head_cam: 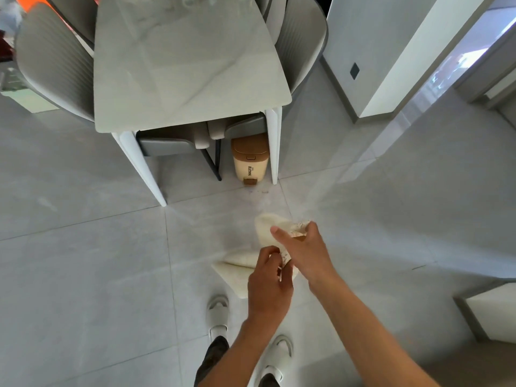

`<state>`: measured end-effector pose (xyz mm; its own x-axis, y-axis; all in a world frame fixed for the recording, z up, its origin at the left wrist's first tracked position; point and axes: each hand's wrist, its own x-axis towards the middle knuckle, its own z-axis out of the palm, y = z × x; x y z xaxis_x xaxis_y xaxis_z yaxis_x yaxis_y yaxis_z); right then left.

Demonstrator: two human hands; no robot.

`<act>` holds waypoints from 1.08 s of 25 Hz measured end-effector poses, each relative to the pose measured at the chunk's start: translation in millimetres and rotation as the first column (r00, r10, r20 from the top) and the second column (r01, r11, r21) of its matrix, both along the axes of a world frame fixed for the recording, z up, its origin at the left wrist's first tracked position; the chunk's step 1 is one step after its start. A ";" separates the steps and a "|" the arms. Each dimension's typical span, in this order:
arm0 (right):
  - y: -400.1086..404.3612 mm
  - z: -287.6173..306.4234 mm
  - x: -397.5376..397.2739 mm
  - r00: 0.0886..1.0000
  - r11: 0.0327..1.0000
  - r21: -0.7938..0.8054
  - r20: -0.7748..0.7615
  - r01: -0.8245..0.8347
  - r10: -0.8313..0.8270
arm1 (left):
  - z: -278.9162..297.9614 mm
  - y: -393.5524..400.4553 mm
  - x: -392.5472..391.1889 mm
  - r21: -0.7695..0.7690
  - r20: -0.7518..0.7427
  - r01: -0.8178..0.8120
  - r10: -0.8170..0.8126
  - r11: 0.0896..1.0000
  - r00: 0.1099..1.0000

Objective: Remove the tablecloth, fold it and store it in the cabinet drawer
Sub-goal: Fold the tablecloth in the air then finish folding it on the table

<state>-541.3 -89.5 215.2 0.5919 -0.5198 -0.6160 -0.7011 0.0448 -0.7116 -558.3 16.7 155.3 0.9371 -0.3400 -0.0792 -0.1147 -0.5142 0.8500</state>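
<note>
I hold a cream tablecloth (237, 270) bunched in front of me above the tiled floor. My left hand (269, 286) grips its lower part, where a folded corner sticks out to the left. My right hand (303, 248) is closed on the upper part, where a lace-like trim shows between the fingers. The two hands touch or nearly touch. The marble-look table (184, 60) stands bare a step ahead. No cabinet drawer can be made out.
Grey chairs (53, 57) flank the table on both sides, with more tucked under it. A beige and brown pedal bin (250, 159) stands under the table's near right leg. A white wall column (391, 51) rises at right. A low white unit (491, 305) is at the right edge.
</note>
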 end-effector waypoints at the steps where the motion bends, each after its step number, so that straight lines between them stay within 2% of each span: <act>1: 2.6 -7.9 -4.0 0.995 0.995 0.003 0.011 0.101 -0.101 | -3.2 -6.2 -8.4 -0.004 -0.019 0.004 -0.004 1.000 1.000; 3: 0.0 -16.3 -4.5 0.988 0.987 -0.061 0.034 0.149 -0.147 | -7.9 -17.0 -23.2 -0.010 -0.018 0.055 -0.055 0.998 0.998; 4: -4.7 -18.4 -3.1 0.993 0.989 -0.107 0.070 0.098 -0.091 | -8.0 -20.9 -30.8 -0.051 -0.024 0.094 -0.095 0.994 0.995; 6: -18.3 -12.8 -1.0 0.977 0.975 -0.191 0.156 -0.111 0.142 | -0.6 -22.9 -38.6 -0.227 -0.118 0.144 -0.174 0.963 0.978; 8: -32.2 6.5 -2.9 0.881 0.900 -0.202 0.209 -0.386 0.424 | 10.2 -9.9 -25.0 -0.373 -0.279 0.098 -0.212 0.923 0.937; 9: -40.6 18.5 -5.7 0.808 0.837 -0.196 0.223 -0.510 0.545 | 14.0 2.5 -11.0 -0.388 -0.322 0.029 -0.166 0.921 0.932; 11: -55.3 43.7 -12.4 0.662 0.694 -0.213 0.209 -0.687 0.720 | 22.1 34.2 27.1 -0.345 -0.249 -0.109 0.021 0.932 0.968; 12: -60.2 55.9 -14.7 0.599 0.631 -0.239 0.198 -0.738 0.776 | 29.4 46.1 48.4 -0.296 -0.149 -0.070 0.027 0.953 0.989; 13: -62.2 67.4 -15.8 0.542 0.575 -0.269 0.193 -0.772 0.818 | 39.6 50.9 68.2 -0.217 -0.048 0.088 -0.101 0.972 0.994; 14: -62.3 77.0 -17.2 0.494 0.530 -0.291 0.192 -0.797 0.848 | 49.5 48.4 84.1 -0.120 0.008 0.317 -0.318 0.941 0.948; 15: -61.6 84.2 -20.9 0.456 0.491 -0.307 0.181 -0.816 0.871 | 57.5 40.5 94.3 -0.041 0.007 0.532 -0.532 0.846 0.847; 16: -62.3 89.1 -27.5 0.430 0.457 -0.324 0.157 -0.828 0.889 | 62.0 31.1 98.5 -0.013 -0.030 0.679 -0.679 0.734 0.733; 17: -65.0 91.4 -36.6 0.417 0.430 -0.346 0.116 -0.834 0.902 | 63.1 24.4 96.9 -0.017 -0.067 0.753 -0.753 0.657 0.655; 18: -69.0 91.1 -47.8 0.417 0.410 -0.371 0.065 -0.833 0.906 | 60.2 23.5 90.9 -0.026 -0.098 0.776 -0.774 0.630 0.625; 20: -78.8 81.7 -71.2 0.453 0.404 -0.428 -0.012 -0.808 0.892 | 44.2 34.8 68.3 -0.069 -0.163 0.752 -0.751 0.655 0.640; 23: -85.5 58.0 -93.4 0.532 0.449 -0.475 -0.048 -0.756 0.845 | 9.5 56.9 22.1 -0.136 -0.259 0.675 -0.684 0.725 0.682; 27: -82.9 38.4 -107.5 0.520 0.400 -0.534 -0.090 -0.745 0.849 | -29.2 59.2 -9.1 -0.031 -0.429 0.672 -0.617 0.740 0.660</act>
<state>-648.7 -172.4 253.7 0.9522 0.0823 -0.2941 -0.1015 -0.8230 -0.5589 -567.4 75.9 126.1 0.3635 -0.8083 -0.4631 -0.1347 -0.5375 0.8324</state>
